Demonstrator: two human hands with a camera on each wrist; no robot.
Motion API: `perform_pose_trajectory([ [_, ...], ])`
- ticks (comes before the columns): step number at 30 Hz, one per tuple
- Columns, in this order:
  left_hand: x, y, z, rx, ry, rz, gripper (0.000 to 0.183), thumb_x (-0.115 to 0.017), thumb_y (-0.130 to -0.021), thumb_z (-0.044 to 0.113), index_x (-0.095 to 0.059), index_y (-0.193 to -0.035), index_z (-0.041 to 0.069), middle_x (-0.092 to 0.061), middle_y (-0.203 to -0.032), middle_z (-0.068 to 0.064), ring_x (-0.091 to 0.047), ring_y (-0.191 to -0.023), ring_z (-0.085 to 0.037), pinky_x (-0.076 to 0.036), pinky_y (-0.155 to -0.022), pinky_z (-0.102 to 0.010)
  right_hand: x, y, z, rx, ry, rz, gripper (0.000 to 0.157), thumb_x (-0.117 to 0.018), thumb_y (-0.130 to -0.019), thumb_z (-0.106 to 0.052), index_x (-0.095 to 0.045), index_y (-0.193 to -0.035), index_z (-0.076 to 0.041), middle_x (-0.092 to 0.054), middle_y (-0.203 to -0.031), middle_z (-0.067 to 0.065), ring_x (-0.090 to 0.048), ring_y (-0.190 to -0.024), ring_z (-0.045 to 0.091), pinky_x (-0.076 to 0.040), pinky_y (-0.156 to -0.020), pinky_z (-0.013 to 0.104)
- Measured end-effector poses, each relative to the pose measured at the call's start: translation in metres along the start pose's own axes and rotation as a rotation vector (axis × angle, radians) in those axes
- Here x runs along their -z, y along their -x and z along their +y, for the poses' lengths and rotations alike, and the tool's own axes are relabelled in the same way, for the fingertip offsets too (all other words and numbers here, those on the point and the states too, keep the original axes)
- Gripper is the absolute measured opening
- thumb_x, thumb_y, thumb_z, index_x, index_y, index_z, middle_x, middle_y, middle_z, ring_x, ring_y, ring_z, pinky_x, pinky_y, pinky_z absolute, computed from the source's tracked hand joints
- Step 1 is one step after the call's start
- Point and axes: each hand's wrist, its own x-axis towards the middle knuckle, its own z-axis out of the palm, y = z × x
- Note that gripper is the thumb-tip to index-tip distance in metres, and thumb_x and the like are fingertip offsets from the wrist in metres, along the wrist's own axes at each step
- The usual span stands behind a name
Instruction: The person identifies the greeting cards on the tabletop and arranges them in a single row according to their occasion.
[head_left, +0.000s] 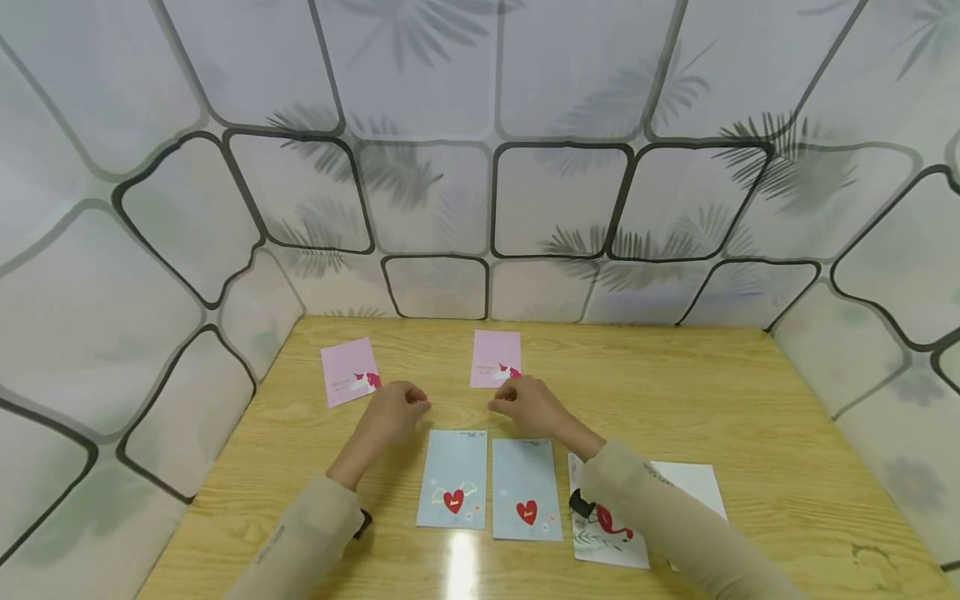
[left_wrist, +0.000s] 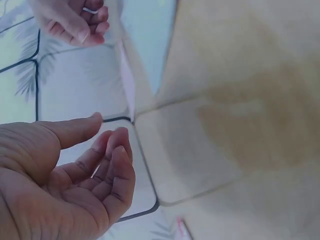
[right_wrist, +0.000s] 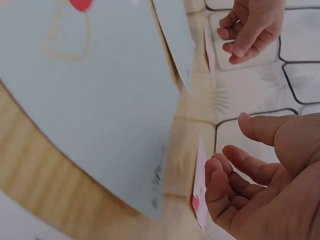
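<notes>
My left hand [head_left: 393, 410] hovers above the table past the far edge of a light blue card [head_left: 456, 462] with a red winged heart. Beside it, my right hand [head_left: 531, 407] hangs beyond a second light blue card [head_left: 525, 475], also with a red heart. Both hands have loosely bent fingers and hold nothing; a gap shows between thumb and fingertips of the left hand [left_wrist: 75, 175] and the right hand [right_wrist: 265, 180] in the wrist views. A pink unicorn card [head_left: 347, 362] lies to the left, and another pink unicorn card [head_left: 493, 350] lies just behind my right hand.
A white card with a red flamingo [head_left: 607, 546] lies at the right, partly under my right forearm. Another white card [head_left: 693, 482] sits beside it, also partly covered. The wooden table [head_left: 787, 500] meets patterned curtain-like walls [head_left: 555, 200] at its back and sides.
</notes>
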Motion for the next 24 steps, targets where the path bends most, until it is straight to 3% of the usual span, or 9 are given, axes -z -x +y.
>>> perform_pose_trajectory([
  [5, 0.012, -0.009, 0.015, -0.054, -0.048, 0.03, 0.022, -0.069, -0.101, 0.018, -0.072, -0.111, -0.001, -0.072, -0.104, -0.012, -0.065, -0.086, -0.023, -0.055, -0.073, -0.037, 0.022, -0.008, 0.006, 0.022, -0.033, 0.02, 0.032, -0.071, -0.099, -0.022, -0.07, -0.118, 0.004, -0.067, -0.097, 0.006, -0.058, -0.084, 0.018, -0.051, -0.071, 0.032],
  [12, 0.019, -0.028, 0.035, -0.119, -0.089, 0.052, 0.031, -0.065, -0.104, 0.028, -0.071, -0.122, 0.003, -0.072, -0.117, -0.012, -0.067, -0.102, -0.029, -0.056, -0.083, -0.045, 0.048, -0.021, 0.015, 0.015, -0.076, 0.053, 0.044, -0.069, -0.101, -0.023, -0.062, -0.132, 0.009, -0.069, -0.105, 0.012, -0.063, -0.1, 0.028, -0.054, -0.08, 0.039],
  [18, 0.016, -0.051, 0.045, -0.175, -0.052, 0.035, 0.038, -0.062, -0.105, 0.029, -0.066, -0.132, 0.002, -0.069, -0.122, -0.012, -0.065, -0.112, -0.03, -0.055, -0.089, -0.045, 0.064, -0.034, 0.022, -0.008, -0.062, 0.125, 0.051, -0.069, -0.101, -0.024, -0.058, -0.137, 0.009, -0.067, -0.118, 0.021, -0.063, -0.111, 0.036, -0.055, -0.089, 0.047],
  [24, 0.005, -0.076, 0.041, -0.211, -0.032, 0.03, 0.042, -0.062, -0.105, 0.025, -0.061, -0.137, -0.002, -0.068, -0.123, -0.016, -0.064, -0.115, -0.032, -0.054, -0.093, -0.045, 0.07, -0.049, 0.031, -0.026, -0.059, 0.13, 0.056, -0.069, -0.1, -0.022, -0.052, -0.142, 0.011, -0.059, -0.134, 0.03, -0.06, -0.119, 0.043, -0.052, -0.097, 0.052],
])
